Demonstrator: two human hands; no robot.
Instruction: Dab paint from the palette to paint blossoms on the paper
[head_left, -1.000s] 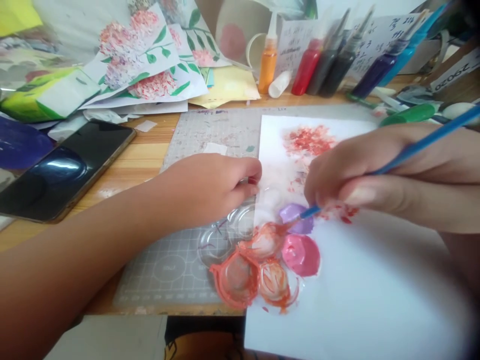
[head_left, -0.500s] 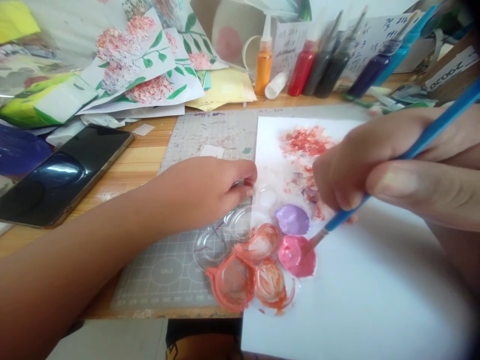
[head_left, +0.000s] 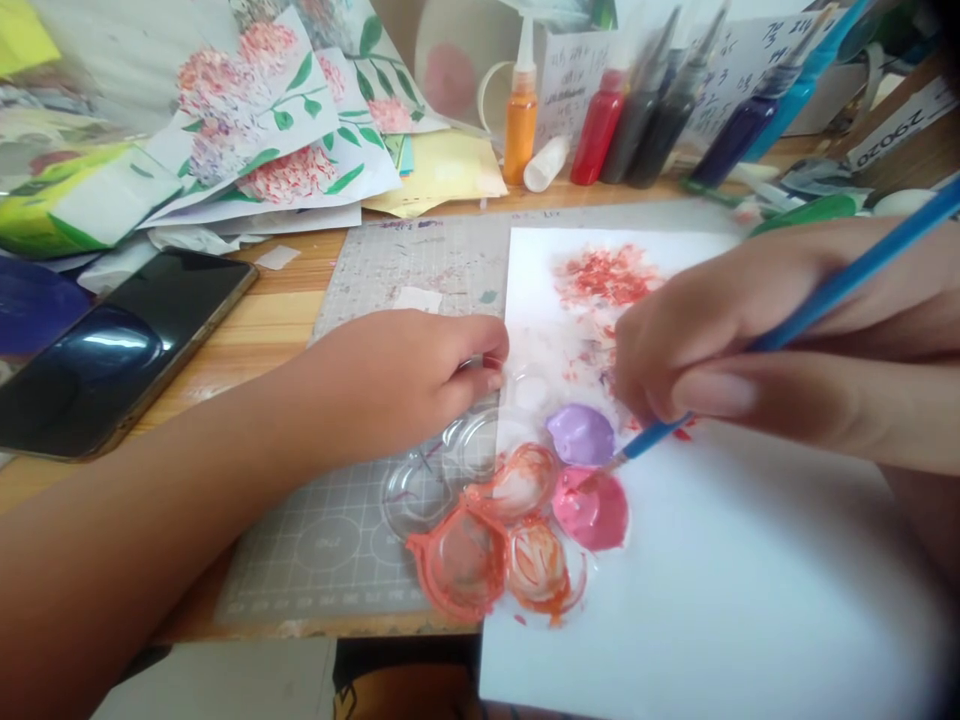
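Head view: right hand (head_left: 750, 340) pinches thin blue brush (head_left: 825, 290); left hand (head_left: 405, 375) grips clear round-welled plastic palette (head_left: 450, 480).

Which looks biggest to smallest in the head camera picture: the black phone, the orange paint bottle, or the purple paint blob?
1. Black flat phone: biggest, though it lies nearer than the bottle.
2. Orange plastic paint bottle.
3. Round purple paint blob in the clear palette: close to the bottle in looks; the bottle stands farther away, so this order is unsure.

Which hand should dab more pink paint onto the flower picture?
The right hand. It grips the blue brush with its tip at the pink paint; the left hand only pinches the palette.
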